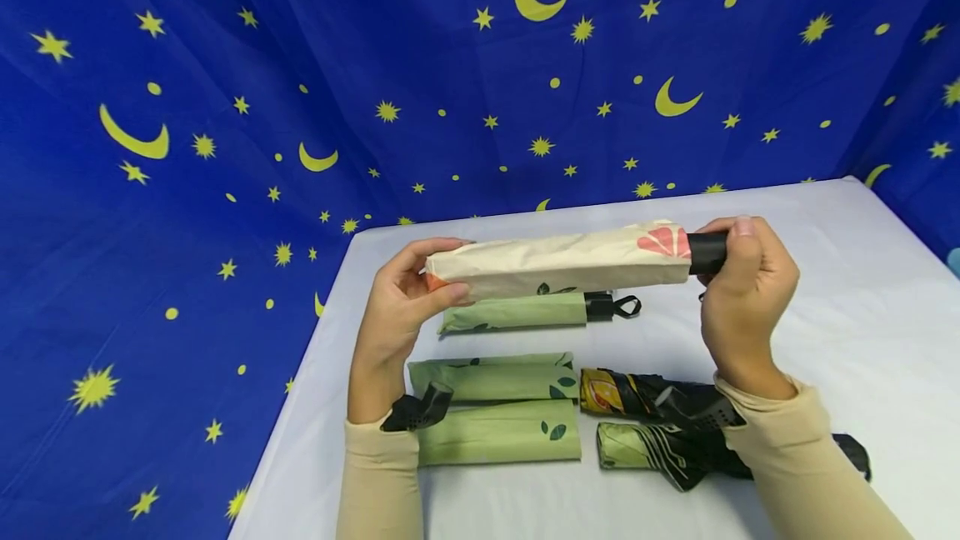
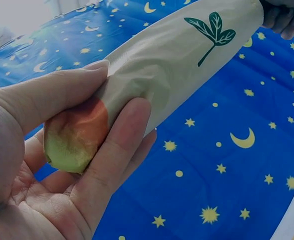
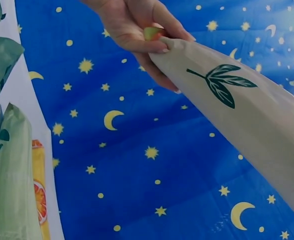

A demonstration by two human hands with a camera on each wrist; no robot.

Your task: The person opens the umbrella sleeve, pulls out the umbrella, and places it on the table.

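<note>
A folded umbrella (image 1: pixel 555 261) in a cream sleeve with a pink flower print and dark green leaves is held level above the table. My left hand (image 1: pixel 393 315) holds its orange-and-green end between thumb and fingers, seen close in the left wrist view. At the other end, my right hand (image 1: pixel 750 298) grips the black handle (image 1: pixel 707 252), thumb on top. The right wrist view shows the sleeve's leaf print and my left hand (image 3: pixel 137 35) at the far end; my right hand is out of that frame.
On the white table (image 1: pixel 840 273), a green-sleeved umbrella (image 1: pixel 525 312) with a strap loop lies behind two green sleeved pieces (image 1: pixel 495 436). A black-and-orange folded umbrella (image 1: pixel 603 392) and a black-and-green one (image 1: pixel 622 447) lie beside them, partly hidden by my right arm. A blue starry curtain (image 1: pixel 450 65) hangs behind.
</note>
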